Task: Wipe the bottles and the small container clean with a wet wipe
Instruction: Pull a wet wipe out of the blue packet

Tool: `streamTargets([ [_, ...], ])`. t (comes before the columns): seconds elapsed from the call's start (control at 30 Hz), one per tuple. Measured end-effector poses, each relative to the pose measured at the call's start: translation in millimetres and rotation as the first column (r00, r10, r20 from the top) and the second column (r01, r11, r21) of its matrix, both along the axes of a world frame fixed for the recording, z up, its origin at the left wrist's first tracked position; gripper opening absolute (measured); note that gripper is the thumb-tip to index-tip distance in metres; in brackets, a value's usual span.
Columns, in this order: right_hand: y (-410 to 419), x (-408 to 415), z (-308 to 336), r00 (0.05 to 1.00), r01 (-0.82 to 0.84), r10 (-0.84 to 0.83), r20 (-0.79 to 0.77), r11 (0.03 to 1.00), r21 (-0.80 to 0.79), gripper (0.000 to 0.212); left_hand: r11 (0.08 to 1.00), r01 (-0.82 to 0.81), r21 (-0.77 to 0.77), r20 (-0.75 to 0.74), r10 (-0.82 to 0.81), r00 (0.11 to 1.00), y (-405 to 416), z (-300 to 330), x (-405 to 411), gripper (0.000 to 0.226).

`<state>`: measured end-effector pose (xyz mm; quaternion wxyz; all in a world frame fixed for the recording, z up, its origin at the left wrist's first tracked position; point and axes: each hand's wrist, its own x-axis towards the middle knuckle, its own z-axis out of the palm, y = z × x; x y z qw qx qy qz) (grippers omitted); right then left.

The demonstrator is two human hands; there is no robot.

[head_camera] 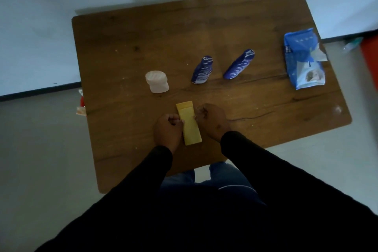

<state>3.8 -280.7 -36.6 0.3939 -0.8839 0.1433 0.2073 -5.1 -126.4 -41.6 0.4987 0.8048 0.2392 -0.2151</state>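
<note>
Both hands, left point(167, 129) and right point(211, 120), pinch one yellow bottle point(189, 124); two blue bottles point(202, 70) point(239, 64), one small container point(157, 81) beyond

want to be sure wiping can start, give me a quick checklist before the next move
1. Wipe in a hand: not ok; both the left hand and right hand hold the yellow tube.
2. Wipe pack open, a wipe sticking out: ok.
3. Two blue bottles upright: ok.
4. Small container upright, apart from bottles: ok.
5. Firm grip on tube: cannot tell.
</note>
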Motion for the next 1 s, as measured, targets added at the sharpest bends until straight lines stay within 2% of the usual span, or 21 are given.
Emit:
streamTargets([
  [0.1, -15, 0, 20, 0.997, 0.002, -0.002, 0.072, 1.000, 0.001, 0.013, 0.999, -0.026, -0.046, 0.043, 0.028, 0.999, -15, 15, 0, 0.010],
  [0.27, -52, 3, 59, 0.990, 0.009, -0.009, 0.138, 1.000, 0.004, 0.009, 0.977, 0.046, -0.208, 0.078, -0.030, 0.996, -76, 47, 6, 0.013],
  [0.43, -118, 12, 81, 0.967, 0.064, -0.072, 0.243, 0.997, 0.040, 0.011, 0.951, 0.068, -0.301, 0.119, -0.034, 0.992, -143, 76, 27, 0.011],
  [0.57, -184, 25, 92, 0.934, 0.171, -0.184, 0.305, 0.983, 0.071, 0.005, 0.926, 0.079, -0.368, 0.123, -0.036, 0.992, -206, 96, 41, 0.010],
  [0.73, -269, 40, 92, 0.845, 0.342, -0.321, 0.428, 0.939, 0.029, 0.006, 0.926, 0.150, -0.345, 0.168, -0.096, 0.981, -295, 91, 59, 0.009],
  [0.83, -314, 48, 78, 0.787, 0.438, -0.394, 0.475, 0.899, 0.021, 0.003, 0.940, 0.222, -0.260, 0.235, -0.162, 0.958, -347, 76, 69, 0.015],
  [0.93, -346, 56, 60, 0.748, 0.512, -0.428, 0.508, 0.859, -0.029, 0.022, 0.937, 0.295, -0.187, 0.261, -0.242, 0.935, -384, 62, 80, 0.023],
  [1.0, -361, 61, 42, 0.779, 0.513, -0.407, 0.477, 0.851, -0.111, 0.033, 0.936, 0.318, -0.150, 0.266, -0.271, 0.925, -400, 53, 89, 0.026],
])
